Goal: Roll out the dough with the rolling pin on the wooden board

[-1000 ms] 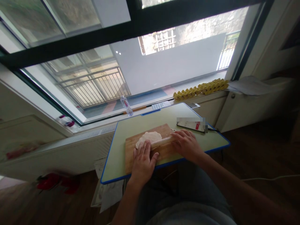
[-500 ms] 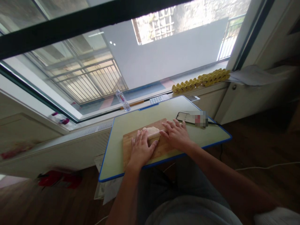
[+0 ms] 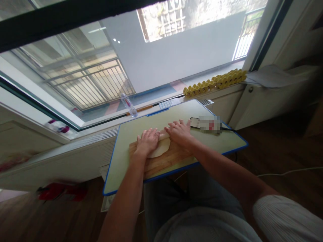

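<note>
A light rolling pin (image 3: 164, 135) lies across a flattened sheet of pale dough (image 3: 161, 149). My left hand (image 3: 147, 141) rests flat over the pin's left part, fingers stretched forward. On its right part lies my right hand (image 3: 180, 131), palm down with fingers extended. Both palms hide the pin's ends. The dough shows on the near side of the pin, between my hands. Beneath it is a wooden cutting board (image 3: 161, 165), which sits on a pale green folding table (image 3: 117, 161) with a blue rim.
To the right of my right hand lies a phone (image 3: 194, 123), partly blurred out, with a cable. A plastic bottle (image 3: 129, 106) and yellow egg trays (image 3: 214, 85) stand along the windowsill. Something red (image 3: 62, 191) is on the floor at left.
Both hands have pushed the rolling pin forward, away from me, across the dough. More of the dough now shows on the near side. The view has shifted slightly.
</note>
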The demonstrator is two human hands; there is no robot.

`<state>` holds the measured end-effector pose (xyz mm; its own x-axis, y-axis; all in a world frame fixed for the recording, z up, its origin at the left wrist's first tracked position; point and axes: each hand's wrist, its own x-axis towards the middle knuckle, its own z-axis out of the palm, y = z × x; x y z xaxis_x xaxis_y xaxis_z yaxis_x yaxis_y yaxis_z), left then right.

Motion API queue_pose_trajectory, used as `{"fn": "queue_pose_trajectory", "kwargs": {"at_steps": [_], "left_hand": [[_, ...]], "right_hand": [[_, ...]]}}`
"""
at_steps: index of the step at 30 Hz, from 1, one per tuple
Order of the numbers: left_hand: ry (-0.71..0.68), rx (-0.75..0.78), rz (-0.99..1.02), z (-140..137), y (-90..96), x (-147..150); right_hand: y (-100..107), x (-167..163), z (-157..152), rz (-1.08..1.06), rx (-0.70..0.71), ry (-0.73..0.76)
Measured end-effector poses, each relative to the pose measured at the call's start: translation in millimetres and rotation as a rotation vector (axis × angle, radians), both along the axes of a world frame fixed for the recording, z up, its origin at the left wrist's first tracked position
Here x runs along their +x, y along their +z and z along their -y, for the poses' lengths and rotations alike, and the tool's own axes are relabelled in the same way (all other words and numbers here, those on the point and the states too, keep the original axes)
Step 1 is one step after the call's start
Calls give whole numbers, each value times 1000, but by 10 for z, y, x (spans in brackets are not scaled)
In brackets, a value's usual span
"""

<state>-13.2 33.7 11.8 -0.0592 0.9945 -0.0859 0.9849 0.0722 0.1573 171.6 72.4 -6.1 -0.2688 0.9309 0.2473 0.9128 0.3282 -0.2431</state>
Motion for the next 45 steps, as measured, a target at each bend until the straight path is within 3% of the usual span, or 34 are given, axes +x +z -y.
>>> {"fn": "queue_pose_trajectory", "kwargs": {"at_steps": [5, 10, 22, 34, 45], "left_hand": [[-17, -16, -30, -90, 7, 10], [-34, 88, -30, 115, -31, 82], [-173, 170, -100, 520, -42, 180], [-162, 274, -86, 954, -120, 359], [-175, 299, -23, 1156, -222, 390]], "right_hand": [[-19, -41, -103, 24, -28, 10], [-82, 67, 43, 25, 32, 53], [-148, 249, 469, -36, 77, 56], [-246, 432, 834, -92, 77, 58], [-283, 521, 1029, -80, 88, 69]]}}
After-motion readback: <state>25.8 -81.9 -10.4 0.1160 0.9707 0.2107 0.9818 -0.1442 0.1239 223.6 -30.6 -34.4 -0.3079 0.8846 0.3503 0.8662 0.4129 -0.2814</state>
